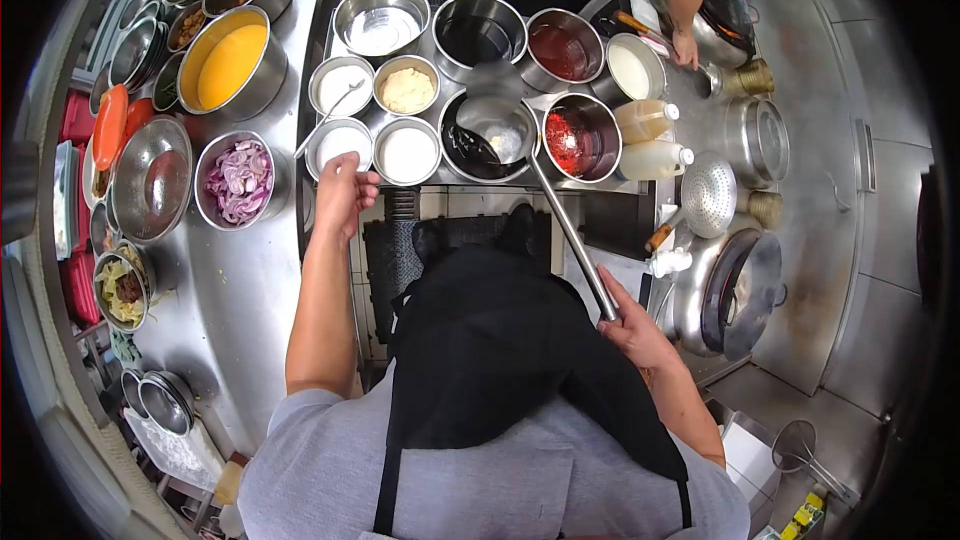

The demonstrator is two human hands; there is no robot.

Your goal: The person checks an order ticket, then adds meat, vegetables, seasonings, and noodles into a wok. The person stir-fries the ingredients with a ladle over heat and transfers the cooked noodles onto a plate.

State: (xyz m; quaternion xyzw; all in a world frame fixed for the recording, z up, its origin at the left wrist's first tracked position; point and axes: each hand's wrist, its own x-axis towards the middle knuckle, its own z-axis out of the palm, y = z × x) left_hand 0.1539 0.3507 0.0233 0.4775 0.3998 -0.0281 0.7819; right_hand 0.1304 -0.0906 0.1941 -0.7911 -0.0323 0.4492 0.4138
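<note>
My right hand (pixel 630 325) is closed around the end of the long metal handle of a ladle (pixel 572 230). The ladle's bowl, with a small pale lump inside, rests over a pot (pixel 447 155) with a dark inside. At the front rim of a small pot of white powder (pixel 340 140) is my left hand (pixel 346 196), fingers loosely curled and apart; nothing shows in them. A spoon (pixel 330 112) leans across from the white-filled pot behind. Beside these stand another pot of white powder (pixel 407 152) and one of pale yellow paste (pixel 408 90).
Behind are pots of dark liquid (pixel 478 38) and reddish sauce (pixel 560 48); red flakes in oil (pixel 568 145) sit right. Two bottles (pixel 655 162) and a strainer (pixel 708 195) stand farther right. Sliced onions (pixel 240 182) and orange liquid (pixel 232 65) are left. A co-worker's hand (pixel 684 46) works at back right.
</note>
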